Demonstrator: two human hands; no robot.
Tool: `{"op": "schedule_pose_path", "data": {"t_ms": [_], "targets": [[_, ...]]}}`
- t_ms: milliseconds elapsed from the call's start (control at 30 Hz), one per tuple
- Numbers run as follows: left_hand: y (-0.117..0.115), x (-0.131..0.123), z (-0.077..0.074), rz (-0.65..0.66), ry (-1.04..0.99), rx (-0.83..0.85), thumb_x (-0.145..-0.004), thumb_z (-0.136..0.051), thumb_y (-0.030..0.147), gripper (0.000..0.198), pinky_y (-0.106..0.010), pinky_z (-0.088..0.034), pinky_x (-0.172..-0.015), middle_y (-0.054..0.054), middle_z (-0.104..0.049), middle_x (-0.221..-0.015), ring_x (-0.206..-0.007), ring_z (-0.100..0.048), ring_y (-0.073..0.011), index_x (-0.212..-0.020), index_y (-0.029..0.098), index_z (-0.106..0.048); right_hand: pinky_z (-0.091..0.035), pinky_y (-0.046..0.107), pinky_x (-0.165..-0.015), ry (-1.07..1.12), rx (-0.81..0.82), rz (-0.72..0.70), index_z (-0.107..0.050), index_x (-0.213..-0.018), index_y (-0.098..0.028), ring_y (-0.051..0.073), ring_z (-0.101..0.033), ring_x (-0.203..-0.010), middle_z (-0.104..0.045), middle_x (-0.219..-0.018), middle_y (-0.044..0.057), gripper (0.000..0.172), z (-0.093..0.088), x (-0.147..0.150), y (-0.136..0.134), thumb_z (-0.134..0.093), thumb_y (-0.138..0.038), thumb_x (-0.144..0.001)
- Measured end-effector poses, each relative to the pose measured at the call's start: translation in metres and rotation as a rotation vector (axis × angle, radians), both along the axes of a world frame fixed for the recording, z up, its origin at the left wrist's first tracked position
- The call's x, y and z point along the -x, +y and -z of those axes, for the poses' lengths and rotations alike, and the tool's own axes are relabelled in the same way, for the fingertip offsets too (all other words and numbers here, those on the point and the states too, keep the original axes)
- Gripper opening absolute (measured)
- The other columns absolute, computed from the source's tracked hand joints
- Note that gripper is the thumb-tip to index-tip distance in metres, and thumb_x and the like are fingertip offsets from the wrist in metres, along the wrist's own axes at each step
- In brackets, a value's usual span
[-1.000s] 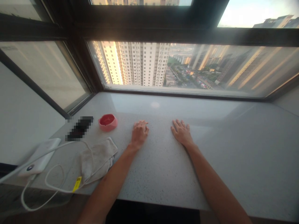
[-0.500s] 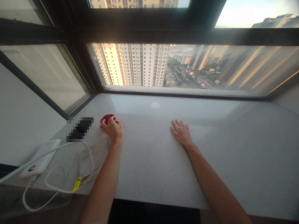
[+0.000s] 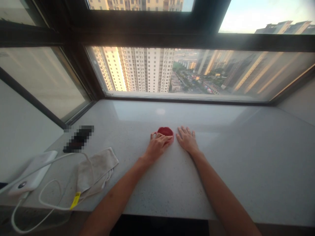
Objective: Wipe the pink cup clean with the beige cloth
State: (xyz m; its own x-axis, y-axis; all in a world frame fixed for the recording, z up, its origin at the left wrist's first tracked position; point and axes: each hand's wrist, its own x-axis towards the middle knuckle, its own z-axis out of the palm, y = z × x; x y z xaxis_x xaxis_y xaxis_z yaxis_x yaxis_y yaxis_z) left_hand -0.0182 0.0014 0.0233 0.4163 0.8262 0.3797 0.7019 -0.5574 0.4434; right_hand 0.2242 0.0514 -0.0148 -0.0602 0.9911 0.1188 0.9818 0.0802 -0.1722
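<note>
My left hand (image 3: pixel 157 147) grips the near rim of a small pink-red bowl (image 3: pixel 165 131) that stands on the speckled stone windowsill (image 3: pixel 172 183) near its middle. Fingers of that hand curl over the bowl's edge. My right hand (image 3: pixel 186 140) lies flat, fingers spread, on the sill just right of the bowl, almost touching it.
A folded beige cloth (image 3: pixel 94 166) lies at the left, with a white cable (image 3: pixel 49 203) looped over it and a white power bank (image 3: pixel 31 175) further left. A blurred dark object (image 3: pixel 78 139) sits near the left window frame. Large window panes (image 3: pixel 187 72) stand behind the sill.
My left hand went left to the bowl, took hold of it and brought it right to the middle, beside my right hand. The right hand stayed flat in place.
</note>
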Motion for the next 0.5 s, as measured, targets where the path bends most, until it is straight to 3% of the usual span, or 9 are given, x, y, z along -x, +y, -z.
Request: {"op": "schedule_pose_path", "data": {"t_ms": [100, 200, 300, 367, 433, 500], "targets": [[-0.005, -0.012, -0.004, 0.098, 0.048, -0.007, -0.112, -0.054, 0.036, 0.037, -0.051, -0.028, -0.131, -0.006, -0.078, -0.135, -0.133, -0.063, -0.0231, -0.147, 0.031, -0.066, -0.018, 0.069, -0.133, 0.006, -0.009, -0.002, -0.042, -0.169, -0.019, 0.039, -0.027, -0.167, -0.035, -0.180, 0.013, 0.063, -0.002, 0.000, -0.001, -0.031, -0.047, -0.113], [-0.006, 0.002, -0.018, 0.070, 0.075, -0.048, -0.111, -0.053, 0.038, 0.041, -0.045, -0.033, -0.131, -0.009, -0.062, -0.159, -0.155, -0.047, -0.0254, -0.150, 0.027, -0.063, -0.017, 0.068, -0.133, 0.007, 0.010, -0.003, -0.043, -0.169, -0.020, 0.039, -0.026, -0.167, -0.034, -0.180, 0.012, 0.063, -0.004, 0.001, -0.002, -0.030, -0.046, -0.113], [-0.021, 0.046, -0.033, -0.180, 0.027, -0.108, -0.112, -0.046, 0.042, 0.049, -0.047, -0.034, -0.133, -0.011, -0.058, -0.162, -0.157, -0.045, -0.0275, -0.157, 0.025, -0.055, -0.016, 0.068, -0.133, 0.021, 0.018, -0.010, -0.042, -0.169, -0.020, 0.038, -0.025, -0.168, -0.034, -0.181, 0.012, 0.064, -0.005, 0.001, -0.003, -0.029, -0.047, -0.113], [-0.042, 0.088, -0.032, -0.391, 0.000, -0.147, -0.111, -0.043, 0.043, 0.050, -0.049, -0.037, -0.133, -0.012, -0.062, -0.157, -0.153, -0.051, -0.0291, -0.155, 0.024, -0.056, -0.016, 0.068, -0.133, 0.027, 0.013, -0.008, -0.042, -0.169, -0.020, 0.039, -0.025, -0.168, -0.034, -0.181, 0.012, 0.064, -0.005, 0.001, -0.003, -0.029, -0.047, -0.113], [-0.071, 0.129, -0.019, -0.625, 0.062, -0.150, -0.108, -0.043, 0.044, 0.052, -0.057, -0.033, -0.134, -0.016, -0.063, -0.155, -0.153, -0.052, -0.0347, -0.152, 0.021, -0.059, -0.016, 0.069, -0.133, 0.026, 0.007, -0.001, -0.042, -0.169, -0.020, 0.039, -0.026, -0.167, -0.035, -0.180, 0.012, 0.063, -0.005, 0.002, -0.003, -0.030, -0.047, -0.113], [-0.099, 0.161, 0.003, -0.891, 0.166, -0.115, -0.105, -0.043, 0.046, 0.061, -0.073, -0.025, -0.132, -0.026, -0.056, -0.161, -0.160, -0.041, -0.0461, -0.153, 0.011, -0.057, -0.016, 0.069, -0.132, 0.025, 0.000, 0.004, -0.043, -0.168, -0.020, 0.040, -0.027, -0.167, -0.036, -0.180, 0.013, 0.063, -0.005, 0.003, -0.003, -0.031, -0.046, -0.113]]}}
